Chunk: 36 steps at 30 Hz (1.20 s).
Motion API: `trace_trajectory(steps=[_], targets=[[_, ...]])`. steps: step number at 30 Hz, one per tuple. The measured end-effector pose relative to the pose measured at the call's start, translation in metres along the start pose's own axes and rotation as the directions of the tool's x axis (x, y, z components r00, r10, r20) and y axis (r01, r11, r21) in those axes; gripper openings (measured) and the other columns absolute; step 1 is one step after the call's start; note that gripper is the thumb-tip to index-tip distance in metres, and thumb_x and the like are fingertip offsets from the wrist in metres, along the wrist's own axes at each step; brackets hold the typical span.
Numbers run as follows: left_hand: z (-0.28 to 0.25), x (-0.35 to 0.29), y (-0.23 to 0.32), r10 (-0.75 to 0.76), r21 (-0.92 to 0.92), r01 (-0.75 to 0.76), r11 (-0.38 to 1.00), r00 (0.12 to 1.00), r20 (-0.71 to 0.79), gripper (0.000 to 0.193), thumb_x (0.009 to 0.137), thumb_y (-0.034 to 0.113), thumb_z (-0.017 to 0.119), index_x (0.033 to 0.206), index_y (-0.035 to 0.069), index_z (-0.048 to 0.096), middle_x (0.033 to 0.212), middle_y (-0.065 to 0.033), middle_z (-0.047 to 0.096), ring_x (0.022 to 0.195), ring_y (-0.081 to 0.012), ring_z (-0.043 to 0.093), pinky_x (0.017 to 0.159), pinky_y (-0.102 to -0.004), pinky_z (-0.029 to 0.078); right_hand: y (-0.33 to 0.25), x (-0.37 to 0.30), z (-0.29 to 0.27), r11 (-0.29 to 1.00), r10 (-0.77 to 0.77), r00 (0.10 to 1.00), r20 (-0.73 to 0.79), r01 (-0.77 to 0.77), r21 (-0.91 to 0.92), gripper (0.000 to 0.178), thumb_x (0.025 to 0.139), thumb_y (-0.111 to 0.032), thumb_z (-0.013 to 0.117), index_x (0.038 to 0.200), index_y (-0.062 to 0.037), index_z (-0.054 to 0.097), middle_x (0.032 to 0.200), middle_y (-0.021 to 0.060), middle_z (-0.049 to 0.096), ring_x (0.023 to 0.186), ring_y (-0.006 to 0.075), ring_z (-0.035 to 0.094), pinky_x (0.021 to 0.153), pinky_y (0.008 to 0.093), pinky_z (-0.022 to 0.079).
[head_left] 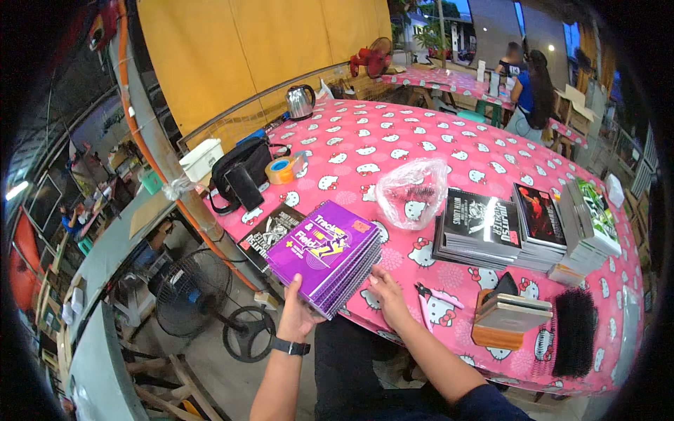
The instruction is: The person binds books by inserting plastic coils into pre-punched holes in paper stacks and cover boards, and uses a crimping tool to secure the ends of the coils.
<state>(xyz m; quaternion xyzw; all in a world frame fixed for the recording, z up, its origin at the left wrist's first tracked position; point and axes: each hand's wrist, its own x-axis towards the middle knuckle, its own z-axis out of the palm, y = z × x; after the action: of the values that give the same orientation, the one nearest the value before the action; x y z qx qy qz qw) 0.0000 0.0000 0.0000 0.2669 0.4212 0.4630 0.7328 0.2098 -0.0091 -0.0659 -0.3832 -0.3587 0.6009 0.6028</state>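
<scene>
A thick stack of purple spiral notebooks (pixel 309 252) is tilted between my two hands at the near left edge of the table. My left hand (pixel 300 309) grips its near left corner, thumb on the top cover and fingers underneath. My right hand (pixel 386 291) presses its curled fingers against the stack's right side, low down. A black-covered book (pixel 270 235) lies partly hidden behind and under the stack. Right of my right hand rest black-and-pink pliers (pixel 439 296) and a pink strip-like tool (pixel 425 313).
Piles of black notebooks (pixel 481 221) and a green-covered pile (pixel 593 217) stand at right. Nearer are a wooden block holder (pixel 498 323) and black binding coils (pixel 574 330). A plastic bag (pixel 412 193), tape rolls (pixel 282 170), black bag (pixel 242 168) and kettle (pixel 300 102) lie beyond. A floor fan (pixel 193 291) stands at left.
</scene>
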Motion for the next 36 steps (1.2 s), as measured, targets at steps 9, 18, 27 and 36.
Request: trace_trajectory(steps=[9,18,27,36], targets=[[0.064,0.069,0.013,0.019,-0.332,0.013,0.943,0.996,0.091,0.051,0.08,0.031,0.064,0.121,0.005,0.05,0.112,-0.0135,0.06,0.1,-0.0313,0.06,0.09,-0.0504,0.046,-0.017,0.051,-0.016,0.999,-0.028,0.999,0.017,0.027,0.047,0.064,0.092,-0.036,0.048,0.141,-0.0014,0.026,0.146,0.0114,0.028,0.136,0.0239,0.023,0.109,0.0412,0.019],[0.063,0.22,0.065,-0.031,-0.196,0.025,0.98,0.999,-0.026,0.077,0.064,0.044,0.073,0.125,0.01,0.041,0.124,-0.0098,0.051,0.114,-0.0252,0.047,0.101,-0.0454,0.03,0.016,0.036,0.006,0.577,-0.358,0.933,0.037,0.252,-0.777,0.057,0.073,-0.017,0.067,0.123,-0.0031,0.045,0.119,0.0185,0.052,0.112,0.0328,0.047,0.102,0.0411,0.035],[0.109,0.35,0.078,0.01,-0.276,-0.027,0.961,0.998,-0.063,0.069,0.063,0.038,0.072,0.121,0.011,0.049,0.12,-0.0125,0.056,0.102,-0.0302,0.055,0.084,-0.0566,0.038,0.004,0.034,0.001,0.468,-0.358,0.907,0.224,0.381,-0.797,0.036,0.072,-0.014,0.064,0.107,-0.0042,0.058,0.111,0.0121,0.057,0.107,0.0329,0.048,0.094,0.0436,0.036],[0.125,0.421,0.097,0.077,-0.205,-0.104,0.973,0.988,-0.137,0.096,0.058,0.03,0.078,0.133,0.007,0.024,0.124,-0.0173,0.048,0.1,-0.0331,0.056,0.083,-0.0513,0.047,-0.003,0.033,0.008,0.401,-0.296,0.92,0.256,0.364,-0.841,0.033,0.071,-0.013,0.063,0.104,-0.0102,0.062,0.104,0.0076,0.061,0.097,0.029,0.051,0.088,0.0412,0.038]])
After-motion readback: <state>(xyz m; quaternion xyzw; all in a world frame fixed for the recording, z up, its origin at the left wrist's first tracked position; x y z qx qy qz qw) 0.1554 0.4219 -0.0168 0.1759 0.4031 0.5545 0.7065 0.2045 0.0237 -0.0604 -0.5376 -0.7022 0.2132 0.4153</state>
